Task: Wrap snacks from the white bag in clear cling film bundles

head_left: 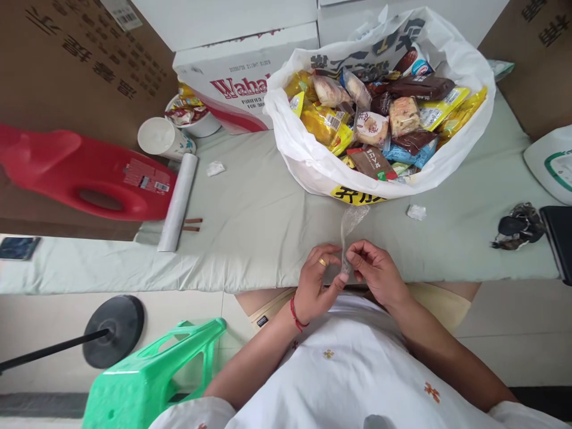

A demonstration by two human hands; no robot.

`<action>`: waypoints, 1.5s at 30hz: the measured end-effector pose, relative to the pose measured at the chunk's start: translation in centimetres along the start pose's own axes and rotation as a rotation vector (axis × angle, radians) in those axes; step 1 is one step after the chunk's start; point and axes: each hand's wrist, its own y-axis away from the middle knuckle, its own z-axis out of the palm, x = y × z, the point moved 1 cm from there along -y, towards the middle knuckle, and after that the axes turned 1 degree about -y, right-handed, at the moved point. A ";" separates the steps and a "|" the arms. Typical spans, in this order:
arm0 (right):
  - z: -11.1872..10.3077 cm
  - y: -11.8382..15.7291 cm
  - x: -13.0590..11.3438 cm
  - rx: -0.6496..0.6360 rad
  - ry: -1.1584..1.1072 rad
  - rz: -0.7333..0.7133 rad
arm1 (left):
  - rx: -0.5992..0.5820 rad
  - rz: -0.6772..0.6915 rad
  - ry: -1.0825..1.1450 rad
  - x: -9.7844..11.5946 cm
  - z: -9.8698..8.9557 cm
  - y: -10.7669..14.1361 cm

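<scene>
Head view: at the near edge of the table [250, 190], the left grip [315, 283] and right grip [378, 271] pinch a clear wrapper [349, 224]. It looks featherlight, limp, slippery, probably easily torn; its bunched near end seems the surest hold.

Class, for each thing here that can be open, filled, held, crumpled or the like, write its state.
White bag: open, filled with wrapped snacks
Clear plastic: gathered narrow, held between left hand and right hand
White tub: open, holding packets
White roll: rolled up, lying down
White scraps: crumpled
Keys: bunched
Tablecloth: wrinkled
</scene>
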 end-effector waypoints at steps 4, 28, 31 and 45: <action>0.0 0.0 0.6 -0.018 0.035 0.004 | 0.047 -0.154 0.031 -0.1 0.4 -0.4; -2.4 -0.3 0.8 0.076 -0.041 0.058 | 0.023 -0.540 0.385 -1.8 -1.1 0.1; -2.8 -0.4 0.2 0.123 -0.056 0.040 | 0.159 -0.658 0.511 -2.6 -1.7 0.2; -3.2 1.4 -1.4 -0.106 0.219 -0.202 | -0.101 -0.813 0.538 -0.8 -1.5 -5.4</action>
